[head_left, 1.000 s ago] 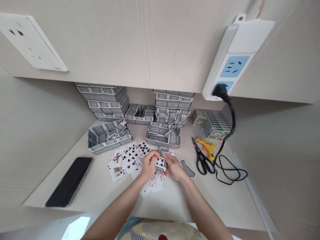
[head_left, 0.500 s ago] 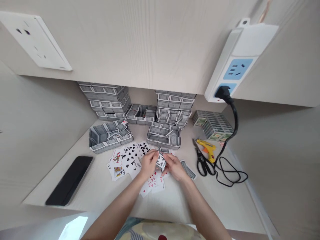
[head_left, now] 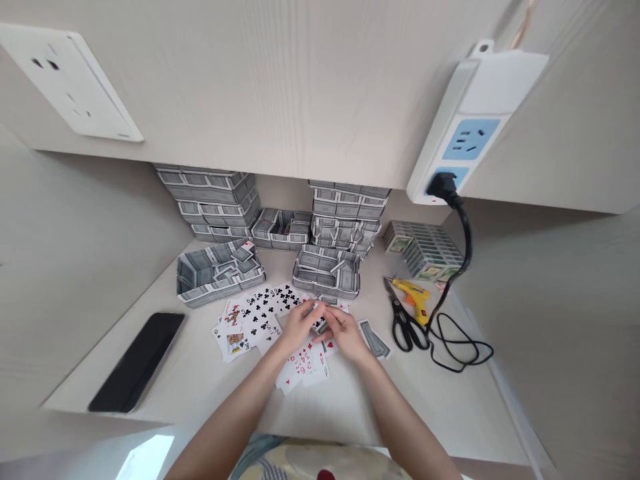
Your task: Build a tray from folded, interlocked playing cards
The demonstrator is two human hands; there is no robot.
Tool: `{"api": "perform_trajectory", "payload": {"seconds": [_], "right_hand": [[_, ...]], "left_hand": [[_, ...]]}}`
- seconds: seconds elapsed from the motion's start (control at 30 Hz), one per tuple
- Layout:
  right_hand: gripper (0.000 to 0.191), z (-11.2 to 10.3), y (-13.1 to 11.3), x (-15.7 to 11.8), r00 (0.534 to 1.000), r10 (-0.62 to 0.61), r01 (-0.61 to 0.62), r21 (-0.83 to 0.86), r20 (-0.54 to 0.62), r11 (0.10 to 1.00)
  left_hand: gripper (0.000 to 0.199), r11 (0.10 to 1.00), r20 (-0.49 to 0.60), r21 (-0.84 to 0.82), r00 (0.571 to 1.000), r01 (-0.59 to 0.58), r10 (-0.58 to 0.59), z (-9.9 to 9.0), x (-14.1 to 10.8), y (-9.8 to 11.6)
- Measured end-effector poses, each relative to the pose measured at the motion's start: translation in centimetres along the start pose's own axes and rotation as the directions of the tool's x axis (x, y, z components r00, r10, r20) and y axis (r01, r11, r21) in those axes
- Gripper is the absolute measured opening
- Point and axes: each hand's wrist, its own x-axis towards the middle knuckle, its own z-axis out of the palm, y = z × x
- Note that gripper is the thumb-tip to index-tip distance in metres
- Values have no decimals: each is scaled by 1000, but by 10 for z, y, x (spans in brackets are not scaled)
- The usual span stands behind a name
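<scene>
Between my two hands is a playing card (head_left: 320,324), mostly covered by my fingers, so its exact shape is hidden. My left hand (head_left: 299,325) is closed on its left side. The fingers of my right hand (head_left: 346,333) press on it from the right and top. Under and around my hands, face-up playing cards (head_left: 260,313) lie spread on the desk, clubs to the left and red cards (head_left: 304,370) nearer me. A few face-down cards (head_left: 374,340) rest just right of my right hand.
Beyond my hands stand open boxes made of cards (head_left: 326,285) (head_left: 220,273), with taller card stacks behind. On the right lie black-handled scissors (head_left: 407,328), a yellow glue gun (head_left: 414,297) and its black cord (head_left: 463,357). A black phone (head_left: 137,363) lies left. A power strip (head_left: 475,127) hangs above.
My right fingers have moved up and over the card, covering more of its face. My left hand stays nearly in place. The view has shifted slightly.
</scene>
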Motion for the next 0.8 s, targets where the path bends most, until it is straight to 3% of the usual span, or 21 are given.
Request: {"api": "perform_trajectory", "payload": {"seconds": [0.1,0.27,0.5,0.8], "right_hand": [[37,-1,2,1,999,-39,37,-40,-32,999],[35,-1,2,3,995,-71,67,-57,-72,996],[32,4,1,2,992,-49,50,5,-119,999],[30,3,-2,1,993,-60,59,-9,-103,998]], "left_hand": [[31,994,-94,102,995,33,-24,10,0,-3],[26,990,-118,140,993,28,-11,17,-2,-9],[21,999,-174,-32,984,28,-33,18,-3,-7],[28,948,-181,-304,972,90,-150,18,-2,-10]]}}
